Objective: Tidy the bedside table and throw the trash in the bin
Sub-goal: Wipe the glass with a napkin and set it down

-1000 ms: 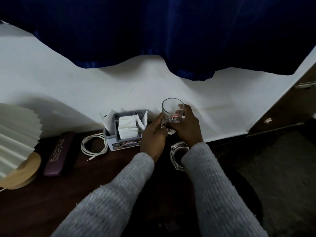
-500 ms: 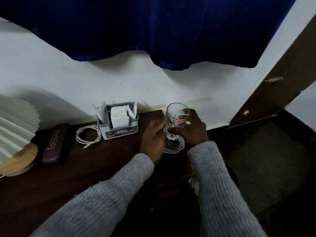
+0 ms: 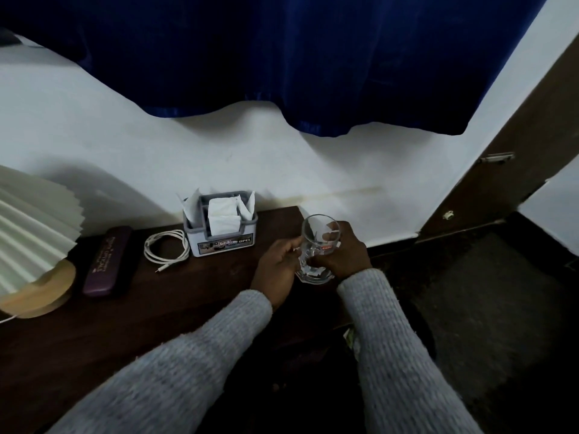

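Note:
A clear drinking glass (image 3: 320, 234) with a small red logo stands at the right end of the dark wooden bedside table (image 3: 194, 296). Its lower part seems to sit inside a second, faceted glass (image 3: 313, 275) that rests on the table. My right hand (image 3: 346, 255) wraps around the glass from the right. From the left, my left hand (image 3: 275, 267) pinches the glasses with its fingertips. Both arms are in grey knitted sleeves.
A grey tissue holder (image 3: 224, 234) with white tissues stands at the wall, beside a coiled white cable (image 3: 166, 249) and a dark purple case (image 3: 108, 261). A pleated lamp (image 3: 31, 230) stands far left. A blue curtain (image 3: 282, 57) hangs above. Dark floor (image 3: 485, 292) lies to the right.
The held glass has come down from mid-air onto the second glass on the table. Both hands have lowered with it, and the view has shifted right.

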